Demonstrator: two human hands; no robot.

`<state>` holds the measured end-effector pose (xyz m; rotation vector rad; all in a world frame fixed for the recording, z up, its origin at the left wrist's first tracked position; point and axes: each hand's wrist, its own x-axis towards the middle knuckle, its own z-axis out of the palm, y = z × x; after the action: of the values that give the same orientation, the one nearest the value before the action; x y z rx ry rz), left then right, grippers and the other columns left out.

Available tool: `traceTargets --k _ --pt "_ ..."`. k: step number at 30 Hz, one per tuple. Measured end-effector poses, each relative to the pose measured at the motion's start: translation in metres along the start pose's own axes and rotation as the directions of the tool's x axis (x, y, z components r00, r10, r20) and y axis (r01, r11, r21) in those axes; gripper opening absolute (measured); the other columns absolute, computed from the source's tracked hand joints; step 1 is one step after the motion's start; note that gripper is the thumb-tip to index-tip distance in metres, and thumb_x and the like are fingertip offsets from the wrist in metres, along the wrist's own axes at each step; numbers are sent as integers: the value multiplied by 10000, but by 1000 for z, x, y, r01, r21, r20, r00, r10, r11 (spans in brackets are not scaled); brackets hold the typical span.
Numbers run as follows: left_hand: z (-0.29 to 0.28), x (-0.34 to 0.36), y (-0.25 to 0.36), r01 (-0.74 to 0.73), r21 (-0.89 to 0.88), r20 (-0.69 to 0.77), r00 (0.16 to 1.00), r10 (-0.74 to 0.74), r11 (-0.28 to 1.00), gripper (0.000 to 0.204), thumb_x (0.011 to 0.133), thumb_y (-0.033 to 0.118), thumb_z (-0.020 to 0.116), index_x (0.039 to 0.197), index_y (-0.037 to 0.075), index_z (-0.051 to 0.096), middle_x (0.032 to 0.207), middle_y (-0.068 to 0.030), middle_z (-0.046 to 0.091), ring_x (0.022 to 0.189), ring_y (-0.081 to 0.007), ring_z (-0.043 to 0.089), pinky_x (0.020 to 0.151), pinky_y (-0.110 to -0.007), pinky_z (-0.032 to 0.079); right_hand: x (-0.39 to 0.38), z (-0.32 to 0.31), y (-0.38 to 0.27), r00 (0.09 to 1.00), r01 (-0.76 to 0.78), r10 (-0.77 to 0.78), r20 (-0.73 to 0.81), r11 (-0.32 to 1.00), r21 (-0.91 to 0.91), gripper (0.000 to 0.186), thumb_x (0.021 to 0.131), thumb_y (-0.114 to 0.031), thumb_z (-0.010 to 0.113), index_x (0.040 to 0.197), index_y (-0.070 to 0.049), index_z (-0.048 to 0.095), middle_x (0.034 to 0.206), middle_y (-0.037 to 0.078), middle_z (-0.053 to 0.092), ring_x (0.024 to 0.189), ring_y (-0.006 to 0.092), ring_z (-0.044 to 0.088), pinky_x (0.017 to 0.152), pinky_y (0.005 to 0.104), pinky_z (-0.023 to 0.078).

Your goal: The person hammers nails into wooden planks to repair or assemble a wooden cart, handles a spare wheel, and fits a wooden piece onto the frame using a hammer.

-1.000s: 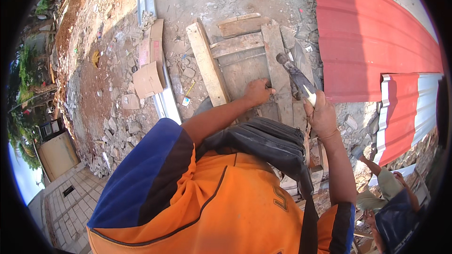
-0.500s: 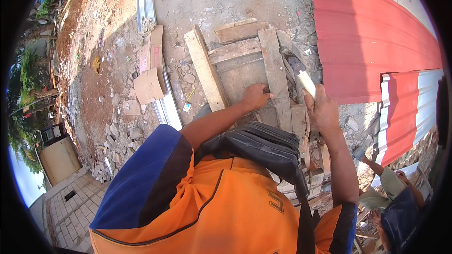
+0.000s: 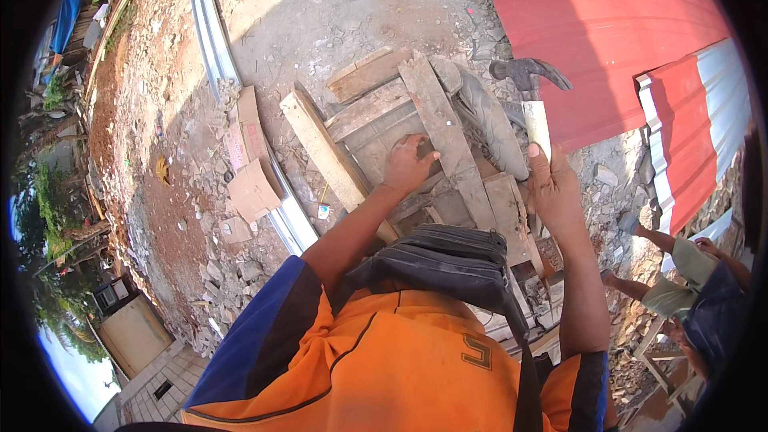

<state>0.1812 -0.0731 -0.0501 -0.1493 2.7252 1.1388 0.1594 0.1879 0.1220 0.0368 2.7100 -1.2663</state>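
Note:
My right hand [image 3: 554,184] grips a claw hammer by its pale handle [image 3: 538,124]. The dark hammer head [image 3: 524,74] is raised to the right of the wooden frame, its claw pointing right. My left hand [image 3: 408,166] is over the frame, beside the left edge of a weathered plank [image 3: 438,104]. Its thumb and index finger are bent and apart, with nothing visible between them; the other fingers are partly hidden. A small bright spot shows on that plank. A paler beam [image 3: 332,152] forms the frame's left side, with short boards [image 3: 372,108] across the top.
Red corrugated sheets [image 3: 592,24] lie at the upper right. Metal channels [image 3: 210,24] and flattened cardboard [image 3: 254,188] are on the left, near rubble [image 3: 240,268]. A worn tyre-like piece [image 3: 492,132] sits by the planks. Another person [image 3: 704,296] is at the lower right. A black bag [image 3: 440,260] hangs at my waist.
The hammer has swung up and turned, so its head now shows above the handle. My left thumb and index finger have parted. The whole view has shifted and tilted.

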Motion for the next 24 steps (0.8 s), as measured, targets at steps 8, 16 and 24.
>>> traceTargets --k 8,16,24 --pt "-8 167 40 -649 403 120 736 666 645 357 939 348 594 1163 74 636 1301 -207 557 1310 -400 431 1105 -544 311 18 67 85 640 -756 658 397 449 476 381 1023 -398 494 1038 -19 531 666 31 479 449 126 458 405 295 407" --pt "15 212 26 -767 378 371 639 674 519 393 993 389 487 1186 83 640 1299 -178 581 1290 -355 466 1082 -517 335 35 81 91 712 -571 681 169 422 705 389 1029 -393 485 1113 -17 534 677 37 491 450 126 479 395 287 411" --pt "17 203 33 -782 491 334 575 747 382 266 973 243 492 1123 86 645 1232 -149 604 1285 -341 474 1082 -508 345 64 74 81 655 -726 559 509 652 217 413 1025 -397 486 1064 3 579 693 68 527 591 168 536 538 344 468"
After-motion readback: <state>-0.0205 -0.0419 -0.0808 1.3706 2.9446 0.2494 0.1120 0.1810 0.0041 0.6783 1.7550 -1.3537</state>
